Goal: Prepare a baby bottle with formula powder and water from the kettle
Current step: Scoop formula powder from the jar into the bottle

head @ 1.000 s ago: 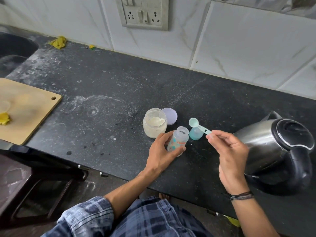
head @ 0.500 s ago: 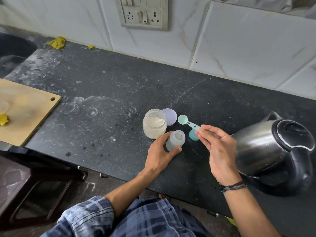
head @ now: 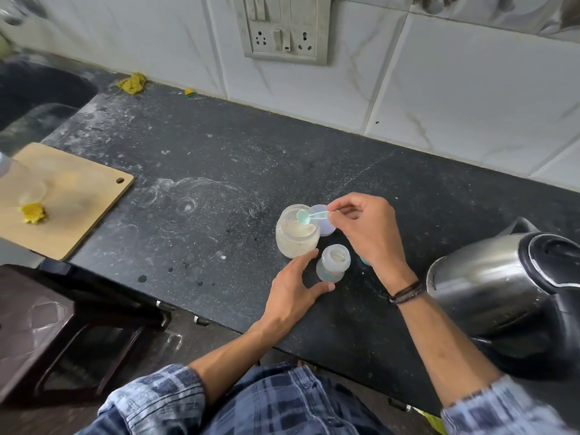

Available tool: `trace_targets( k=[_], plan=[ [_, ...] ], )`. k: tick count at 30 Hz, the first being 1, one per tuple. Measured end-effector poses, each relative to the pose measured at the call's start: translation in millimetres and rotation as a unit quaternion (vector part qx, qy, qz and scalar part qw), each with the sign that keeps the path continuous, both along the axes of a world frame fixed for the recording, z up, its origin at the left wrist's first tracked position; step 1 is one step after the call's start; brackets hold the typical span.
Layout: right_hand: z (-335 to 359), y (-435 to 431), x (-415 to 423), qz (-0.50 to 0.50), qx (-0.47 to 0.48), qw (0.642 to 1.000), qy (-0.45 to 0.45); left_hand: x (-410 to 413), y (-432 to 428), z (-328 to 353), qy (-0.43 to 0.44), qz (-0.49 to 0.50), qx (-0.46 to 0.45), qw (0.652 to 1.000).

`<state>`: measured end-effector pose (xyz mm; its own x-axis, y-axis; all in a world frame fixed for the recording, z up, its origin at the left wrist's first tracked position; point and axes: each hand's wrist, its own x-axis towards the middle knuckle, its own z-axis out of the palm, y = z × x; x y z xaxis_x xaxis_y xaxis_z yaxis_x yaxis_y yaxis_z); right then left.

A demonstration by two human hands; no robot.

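A small open baby bottle [head: 332, 262] stands upright on the black counter [head: 219, 171], some pale powder visible inside. My left hand [head: 293, 290] curls round its lower part, thumb at the base. Behind it stands an open glass jar of cream formula powder [head: 297, 235], its lilac lid [head: 323, 221] lying just behind. My right hand [head: 365, 229] pinches the handle of a teal measuring scoop [head: 304, 216], whose bowl hangs over the jar mouth. The steel kettle [head: 508, 290] with black lid and handle sits at the right. A teal bottle cap is mostly hidden behind my right wrist.
A wooden cutting board [head: 62, 202] with a yellow scrap lies at the left edge. A dark sink [head: 34, 98] sits at the far left. A wall socket panel [head: 284, 29] is on the tiled wall. A dark stool [head: 62, 334] stands below the counter's front edge.
My right hand has carried the scoop leftward from beside the bottle to over the jar mouth. The left hand has slid lower on the bottle, which now stands upright.
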<state>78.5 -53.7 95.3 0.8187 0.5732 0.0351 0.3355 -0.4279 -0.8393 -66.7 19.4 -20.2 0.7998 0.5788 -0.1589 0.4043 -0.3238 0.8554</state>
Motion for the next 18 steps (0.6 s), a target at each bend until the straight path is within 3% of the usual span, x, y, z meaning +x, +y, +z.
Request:
trace_targets(
  k=[8,18],
  plan=[
    [-6,37,-3,0.086,-0.131,0.978,-0.134,-13,8,-1,-0.015,0.021,0.021,0.999],
    [-13,55,-2,0.126,-0.155,0.967,-0.157,-13,10,0,-0.027,0.019,0.027,0.999]
  ],
)
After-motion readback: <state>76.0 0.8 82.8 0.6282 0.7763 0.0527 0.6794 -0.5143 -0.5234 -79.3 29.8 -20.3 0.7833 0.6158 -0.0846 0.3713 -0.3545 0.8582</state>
